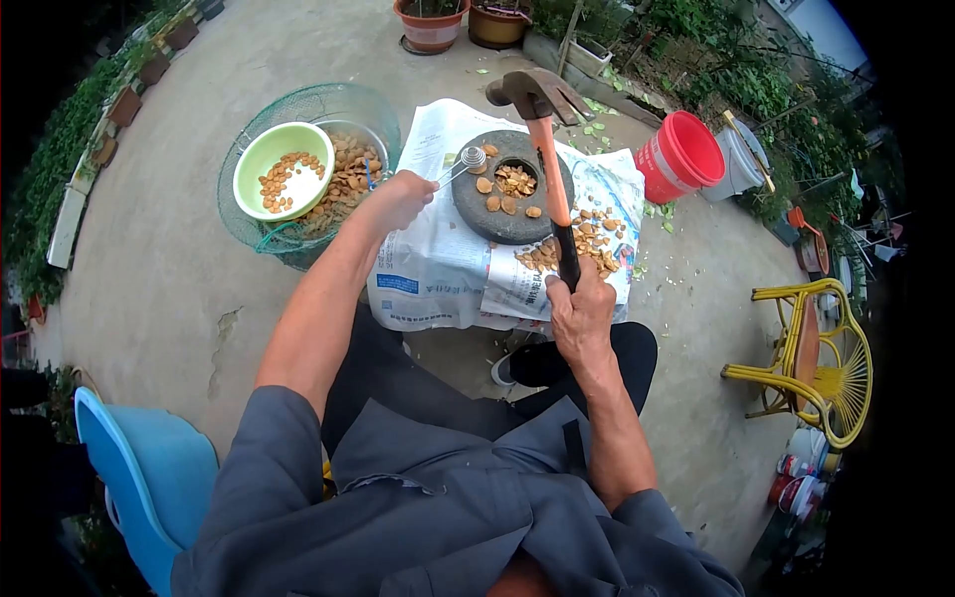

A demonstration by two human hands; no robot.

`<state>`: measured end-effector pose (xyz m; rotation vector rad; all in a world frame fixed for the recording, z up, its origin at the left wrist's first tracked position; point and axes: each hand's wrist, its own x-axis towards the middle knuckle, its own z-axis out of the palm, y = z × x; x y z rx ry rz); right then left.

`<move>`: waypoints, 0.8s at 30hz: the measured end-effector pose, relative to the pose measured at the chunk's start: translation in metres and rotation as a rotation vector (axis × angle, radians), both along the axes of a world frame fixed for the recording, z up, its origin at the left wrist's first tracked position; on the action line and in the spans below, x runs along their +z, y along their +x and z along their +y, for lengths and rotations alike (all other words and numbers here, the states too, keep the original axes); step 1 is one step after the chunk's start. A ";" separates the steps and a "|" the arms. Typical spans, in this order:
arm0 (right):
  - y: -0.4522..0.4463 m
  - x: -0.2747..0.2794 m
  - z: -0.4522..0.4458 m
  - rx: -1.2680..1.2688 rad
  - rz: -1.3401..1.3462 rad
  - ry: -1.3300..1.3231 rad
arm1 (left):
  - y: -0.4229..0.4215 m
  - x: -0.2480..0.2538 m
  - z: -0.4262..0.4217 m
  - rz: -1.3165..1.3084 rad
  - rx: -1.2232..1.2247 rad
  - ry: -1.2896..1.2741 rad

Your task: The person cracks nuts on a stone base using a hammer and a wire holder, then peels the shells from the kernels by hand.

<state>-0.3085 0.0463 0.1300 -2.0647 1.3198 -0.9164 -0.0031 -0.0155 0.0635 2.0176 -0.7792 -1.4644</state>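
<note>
Head view: claw hammer raised, head at the far end, striking face to the left, claw to the right and slightly down. Long axis runs away from the person, leaning a little left toward the head. Right hand wrapped around the black grip near its butt, fingers closed; forearm comes up from lower right, angled slightly left. Hammer head lies beyond this hand, a bit left; shaft crosses in front of the right side of the round stone block.

Left hand pinches the wire tool, forearm slanting up and right; coiled end is at the block's upper left. Brown pits sit on the rim, cracked pieces in the hollow. Newspaper underneath, shell pieces right; green bowl further left.
</note>
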 end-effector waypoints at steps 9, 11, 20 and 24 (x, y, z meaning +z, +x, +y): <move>-0.010 -0.018 0.006 -0.055 0.031 0.102 | 0.004 0.000 0.002 0.001 -0.011 -0.011; -0.009 -0.020 0.006 -0.052 0.026 0.107 | -0.002 -0.012 -0.001 -0.052 -0.026 0.020; 0.003 -0.024 0.002 -0.025 0.047 0.064 | -0.002 -0.012 -0.004 -0.030 -0.019 0.072; -0.002 -0.055 -0.009 0.001 0.284 0.137 | -0.005 -0.015 -0.006 -0.038 -0.020 0.087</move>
